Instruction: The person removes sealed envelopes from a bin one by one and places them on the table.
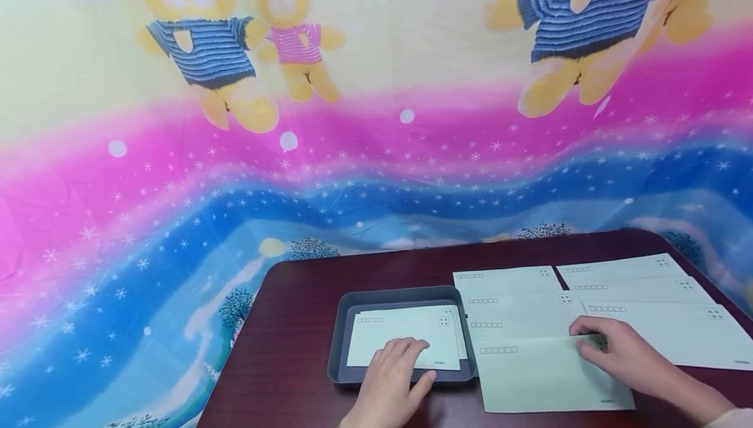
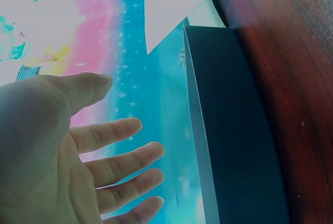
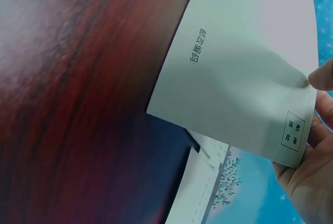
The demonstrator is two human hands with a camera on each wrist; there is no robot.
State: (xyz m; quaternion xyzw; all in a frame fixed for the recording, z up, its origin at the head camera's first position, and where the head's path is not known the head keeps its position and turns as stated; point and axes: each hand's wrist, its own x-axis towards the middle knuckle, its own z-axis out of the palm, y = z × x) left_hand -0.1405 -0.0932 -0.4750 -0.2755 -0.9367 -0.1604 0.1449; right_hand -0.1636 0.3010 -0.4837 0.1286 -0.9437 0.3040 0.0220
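My right hand (image 1: pixel 618 349) pinches a pale green envelope (image 1: pixel 544 379) by its upper right edge, thumb on the near face. In the right wrist view the envelope (image 3: pixel 234 63) is tilted up, with its printed stamp box beside the fingers. My left hand (image 1: pixel 391 376) reaches over the front of a dark grey tray (image 1: pixel 336 343), fingers spread and holding nothing. Under it, a small stack of envelopes (image 1: pixel 385 333) lies inside the tray. The left wrist view shows the palm side of this hand (image 2: pixel 67 156) near the tray's wall (image 2: pixel 234 120).
Behind the held envelope, more overlapping envelopes (image 1: pixel 506 284) form a column right beside the tray. A second overlapping group (image 1: pixel 665 333) lies farther right on the dark reddish-brown table (image 1: pixel 282 349). A cloth backdrop (image 1: pixel 376 147) with printed teddy bears hangs behind the table.
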